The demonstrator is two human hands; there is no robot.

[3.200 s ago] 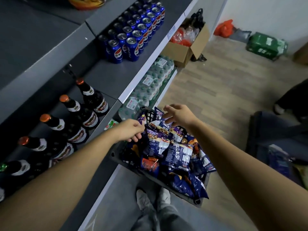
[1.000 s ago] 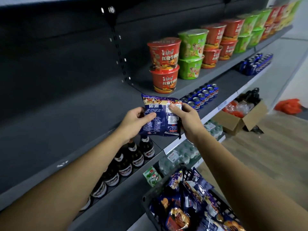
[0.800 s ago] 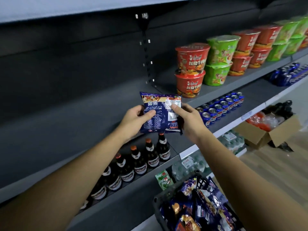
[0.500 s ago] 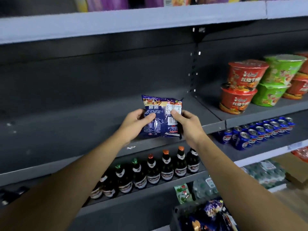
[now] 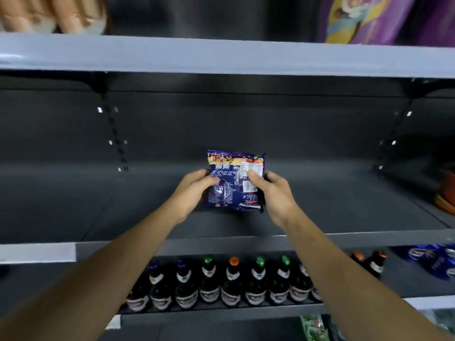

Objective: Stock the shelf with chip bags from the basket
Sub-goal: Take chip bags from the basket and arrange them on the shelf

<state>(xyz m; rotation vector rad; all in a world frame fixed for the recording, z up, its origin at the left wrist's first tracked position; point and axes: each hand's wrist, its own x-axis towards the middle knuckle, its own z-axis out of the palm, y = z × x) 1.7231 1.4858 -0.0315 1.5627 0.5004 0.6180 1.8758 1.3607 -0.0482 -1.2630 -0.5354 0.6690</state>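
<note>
A dark blue chip bag [image 5: 234, 183] stands upright with its printed back towards me, over the middle of the dark grey shelf [image 5: 98, 207]. My left hand [image 5: 194, 190] grips its left edge, thumb across the front. My right hand [image 5: 275, 193] grips its right edge, thumb on the white label. The bag's bottom edge is at or just above the shelf board; I cannot tell if it touches. The basket is out of view.
Dark bottles [image 5: 231, 284] with coloured caps fill the shelf below. Blue cans [image 5: 435, 262] sit lower right. Red noodle cups [image 5: 446, 193] stand at the shelf's right end. The shelf above [image 5: 221, 55] carries purple packs [image 5: 369, 18] and other packs at upper left.
My view has swung left and squared up to the bare shelf section. Both hands carried the bag forward, in over the shelf board. The basket has dropped out of view.
</note>
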